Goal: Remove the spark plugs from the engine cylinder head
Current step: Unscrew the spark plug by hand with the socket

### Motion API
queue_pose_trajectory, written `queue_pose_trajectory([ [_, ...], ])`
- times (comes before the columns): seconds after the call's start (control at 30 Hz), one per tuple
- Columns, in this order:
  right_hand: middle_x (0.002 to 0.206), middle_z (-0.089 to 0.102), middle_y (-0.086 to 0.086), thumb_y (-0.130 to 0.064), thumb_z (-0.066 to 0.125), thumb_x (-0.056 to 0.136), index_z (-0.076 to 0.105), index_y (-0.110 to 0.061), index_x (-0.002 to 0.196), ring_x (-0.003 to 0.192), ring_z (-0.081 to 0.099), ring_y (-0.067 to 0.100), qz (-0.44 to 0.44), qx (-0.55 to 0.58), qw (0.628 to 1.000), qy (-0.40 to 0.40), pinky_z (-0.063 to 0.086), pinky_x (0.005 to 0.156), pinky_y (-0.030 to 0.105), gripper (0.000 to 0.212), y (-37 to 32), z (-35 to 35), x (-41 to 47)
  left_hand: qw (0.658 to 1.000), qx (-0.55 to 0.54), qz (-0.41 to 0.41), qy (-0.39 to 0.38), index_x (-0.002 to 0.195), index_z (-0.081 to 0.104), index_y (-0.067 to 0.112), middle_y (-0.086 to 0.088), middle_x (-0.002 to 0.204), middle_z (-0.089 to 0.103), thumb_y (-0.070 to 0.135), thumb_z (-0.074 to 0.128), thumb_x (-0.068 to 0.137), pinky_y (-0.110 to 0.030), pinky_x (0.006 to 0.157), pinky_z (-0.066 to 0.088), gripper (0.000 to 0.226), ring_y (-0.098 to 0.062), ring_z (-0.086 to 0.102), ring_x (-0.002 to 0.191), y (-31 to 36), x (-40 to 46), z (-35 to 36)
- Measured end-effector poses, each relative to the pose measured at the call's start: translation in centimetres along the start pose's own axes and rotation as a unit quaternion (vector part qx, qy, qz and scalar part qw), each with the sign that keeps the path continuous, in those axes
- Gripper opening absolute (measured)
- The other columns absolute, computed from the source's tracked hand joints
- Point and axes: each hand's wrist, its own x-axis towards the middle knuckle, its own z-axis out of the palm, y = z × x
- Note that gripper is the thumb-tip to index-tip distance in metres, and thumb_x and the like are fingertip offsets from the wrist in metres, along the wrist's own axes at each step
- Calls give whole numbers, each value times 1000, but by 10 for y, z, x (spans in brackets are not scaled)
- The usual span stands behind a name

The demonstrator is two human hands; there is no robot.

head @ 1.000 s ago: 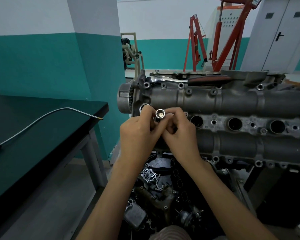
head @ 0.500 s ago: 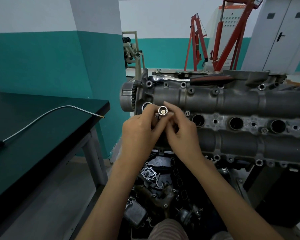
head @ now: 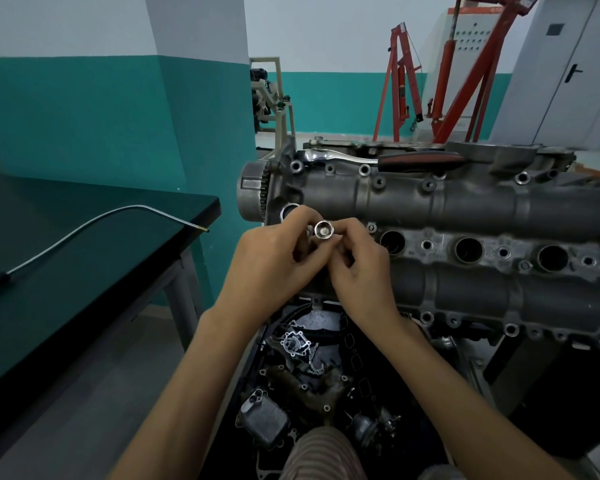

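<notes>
The grey engine cylinder head [head: 465, 206] stretches across the right half of the view, with three open spark plug wells [head: 468, 250] in a row. At its left end both hands meet. My left hand [head: 274, 258] and my right hand [head: 357, 261] pinch a shiny metal socket [head: 324, 230] between their fingertips, its open end facing me with something pale inside. The socket's lower part is hidden by my fingers. A ratchet wrench [head: 378, 156] with a red and black handle lies along the head's far edge.
A dark green table [head: 84, 244] stands at the left with a long thin bent metal rod [head: 94, 223] lying on it. Loose engine parts [head: 302, 375] fill a black bin below the head. Red engine hoists [head: 440, 74] stand at the back.
Both hands have stayed together on the socket at the head's left end, and its open end has turned slightly. The view has shifted a little.
</notes>
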Motion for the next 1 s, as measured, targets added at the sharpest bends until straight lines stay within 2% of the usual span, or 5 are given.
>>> queue_pose_trajectory([
  [0.27,54,40,-12,-20,50,86,53,-25,86,50,39,2,15,-3,1000,-1,31,48,11,6,0,-1,0,998,-13,28,-56,105,70,17,13,65,59,20,64,85,-14,56,39,21,2,50,56,-5,4,-6],
  [0.47,68,58,7,-18,48,87,47,-25,89,57,48,10,11,-22,997,-78,38,52,24,7,-5,-10,9,990,37,122,-62,96,70,5,-6,77,65,23,61,88,-37,63,48,21,-22,60,69,-13,13,-8],
  [0.63,72,56,-9,-23,40,88,44,-21,96,63,52,2,-46,-115,978,-165,37,54,17,9,-1,-20,24,996,10,73,-51,98,61,2,-5,65,65,32,46,92,-41,50,48,34,-24,63,59,-14,12,2],
  [0.8,85,65,4,-16,50,89,46,-19,116,74,61,15,-11,-69,990,-119,50,67,39,28,3,-14,20,996,41,71,27,84,61,-2,-3,47,57,32,57,88,-36,38,44,34,-27,56,41,-9,9,9],
  [1.0,70,62,3,-13,66,78,47,-27,78,62,56,12,101,21,993,-65,46,59,33,24,2,-11,26,993,60,62,85,66,51,0,-5,42,45,34,70,79,-29,33,37,41,-24,42,33,-7,9,14],
])
